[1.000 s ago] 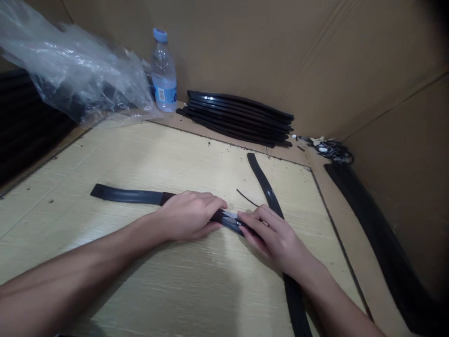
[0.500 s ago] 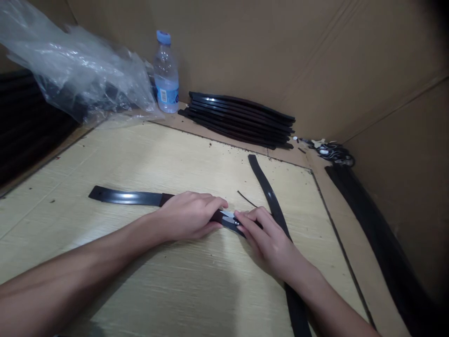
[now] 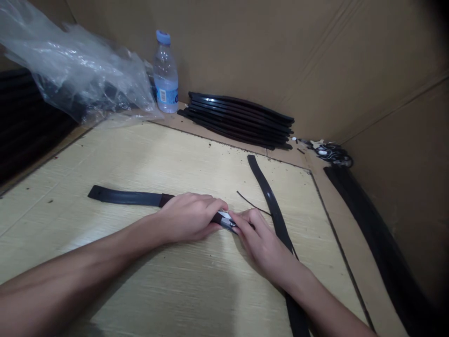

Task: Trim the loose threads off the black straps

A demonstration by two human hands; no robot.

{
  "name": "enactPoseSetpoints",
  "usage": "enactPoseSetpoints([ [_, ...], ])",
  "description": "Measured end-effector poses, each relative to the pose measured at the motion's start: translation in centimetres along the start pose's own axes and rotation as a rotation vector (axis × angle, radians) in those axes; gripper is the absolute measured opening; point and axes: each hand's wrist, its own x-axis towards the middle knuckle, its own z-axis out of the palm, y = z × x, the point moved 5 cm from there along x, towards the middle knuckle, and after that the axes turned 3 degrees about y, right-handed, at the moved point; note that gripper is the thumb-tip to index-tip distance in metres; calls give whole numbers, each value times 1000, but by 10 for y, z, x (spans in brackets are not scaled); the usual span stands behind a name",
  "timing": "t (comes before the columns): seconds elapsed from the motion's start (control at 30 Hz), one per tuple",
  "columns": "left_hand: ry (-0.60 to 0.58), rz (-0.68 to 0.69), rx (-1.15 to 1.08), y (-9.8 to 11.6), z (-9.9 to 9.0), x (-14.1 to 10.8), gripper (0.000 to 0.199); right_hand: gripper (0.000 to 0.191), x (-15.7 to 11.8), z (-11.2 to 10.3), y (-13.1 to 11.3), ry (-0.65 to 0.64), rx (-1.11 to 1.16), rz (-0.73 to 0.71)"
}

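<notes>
A black strip (image 3: 128,196) with a dark brown band lies across the board, its left end flat and glossy. My left hand (image 3: 191,216) is closed around the strip's middle, fingers over the top. Just to the right, my right hand (image 3: 261,236) pinches a small pair of scissors (image 3: 227,222), its silver blades lying against the strip close to my left fingertips. My fingers hide the handles. A second black strip (image 3: 271,196) runs under my right wrist. Beside it, a thin black sliver (image 3: 250,202) rests near my right knuckles.
Along the back, a stack of black strips (image 3: 238,119) lies next to a water bottle (image 3: 166,79). Clear plastic bags (image 3: 87,70) cover dark strips at the left. More long black strips (image 3: 372,234) line the right edge, below a small heap of scraps (image 3: 331,152).
My right hand and the scissors have shifted slightly left, closer to my left fingers. More of the thin sliver shows now. My left hand has hardly moved.
</notes>
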Motion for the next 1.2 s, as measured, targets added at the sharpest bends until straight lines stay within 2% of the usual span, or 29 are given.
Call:
enactPoseSetpoints([
  [0.3,0,-5,10,-1,0,1,32,44,3,-1,3,16,77,104],
  [0.57,-12,2,11,-5,0,1,34,54,-5,-3,9,6,-28,-26],
  [0.97,13,-1,-6,-4,1,1,33,53,-3,-2,9,18,-53,-53],
  [1.2,-2,-4,-4,-1,0,1,32,53,1,1,7,-28,-58,-60],
])
